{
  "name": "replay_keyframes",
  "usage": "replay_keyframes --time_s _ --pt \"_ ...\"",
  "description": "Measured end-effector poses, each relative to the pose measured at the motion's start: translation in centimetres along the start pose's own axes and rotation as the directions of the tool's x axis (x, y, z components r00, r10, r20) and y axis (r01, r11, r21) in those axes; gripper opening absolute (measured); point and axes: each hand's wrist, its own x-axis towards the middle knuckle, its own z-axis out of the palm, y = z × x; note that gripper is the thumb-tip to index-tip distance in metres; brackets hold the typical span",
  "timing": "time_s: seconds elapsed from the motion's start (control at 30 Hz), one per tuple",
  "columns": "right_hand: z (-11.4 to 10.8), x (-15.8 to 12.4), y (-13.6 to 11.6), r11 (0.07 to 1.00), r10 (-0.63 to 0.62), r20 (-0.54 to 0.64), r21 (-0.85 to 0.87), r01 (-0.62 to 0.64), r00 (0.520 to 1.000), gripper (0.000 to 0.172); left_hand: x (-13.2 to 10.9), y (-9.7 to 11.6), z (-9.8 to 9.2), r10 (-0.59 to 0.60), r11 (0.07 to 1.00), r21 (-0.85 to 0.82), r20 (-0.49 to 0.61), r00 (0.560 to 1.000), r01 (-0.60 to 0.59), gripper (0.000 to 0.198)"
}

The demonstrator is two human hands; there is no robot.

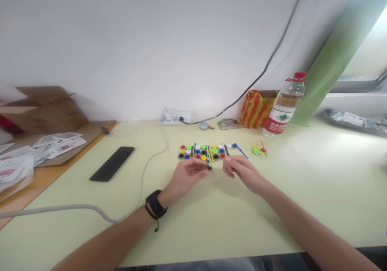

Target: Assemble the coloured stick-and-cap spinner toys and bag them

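Table (211, 230), pale green.
- Far edge, against the wall: white power strip (173, 118), with a dark cable (272, 55) running up the wall.
- Far edge, right of the strip: glasses (228, 123), then a striped orange-yellow bag (253, 109).
- Just right of the bag: water bottle (283, 106), upright, red cap.
- Left half: black phone (112, 163), flat, set diagonally.
- Near left corner: grey hose (60, 209) crossing it.
- Beyond the left edge: cardboard box (45, 102) and white packets (57, 142).

Glossy plastic caps (202, 152) lie on the smooth matt table (211, 214); clear plastic bottle (283, 106).
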Motion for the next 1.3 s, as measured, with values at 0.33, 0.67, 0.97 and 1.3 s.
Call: replay_keyframes --time_s 0.33,0.67,0.97,1.3 --pt "1.1 0.2 1.3 0.970 -0.098 -0.038 -0.227 0.087 0.994 0.018 0.0 -0.2 0.0 0.008 1.000 -0.006 0.041 0.999 -0.008 0.026" --pt "1.3 0.0 1.5 0.945 -0.100 -0.018 -0.313 0.090 0.995 0.012 -0.1 -0.2 -0.1 0.006 1.000 0.009 0.085 0.996 -0.007 0.025" --pt "1.3 0.0 1.5 0.926 -0.116 0.015 -0.359 0.113 0.993 0.011 -0.1 -0.5 -0.1 0.017 1.000 0.012 0.111 0.994 -0.019 0.025" --pt "1.1 -0.5 1.6 0.916 -0.185 -0.083 -0.375 0.141 0.979 0.052 -0.2 0.0 0.2 0.002 1.000 0.002 0.049 0.999 -0.002 0.026"
